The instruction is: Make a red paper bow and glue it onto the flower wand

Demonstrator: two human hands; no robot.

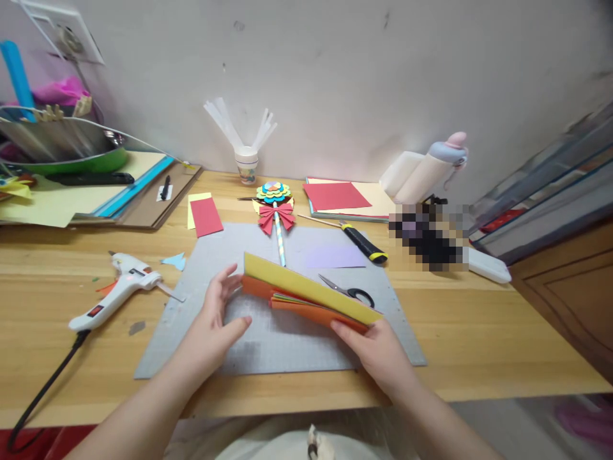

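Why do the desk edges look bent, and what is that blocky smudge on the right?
Head view: a wide lens bows the desk edges and stretches the forearms. The blocky patch is pixelated, hiding what's there. Light is soft and even; the paper stack between left hand and right hand looks sharp.

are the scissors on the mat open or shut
Shut: the scissors lie flat on the grey mat, blades together in one thin point.

A white glue gun [117,291], scissors [348,291] and a utility knife [363,243] lie on the desk [479,332].
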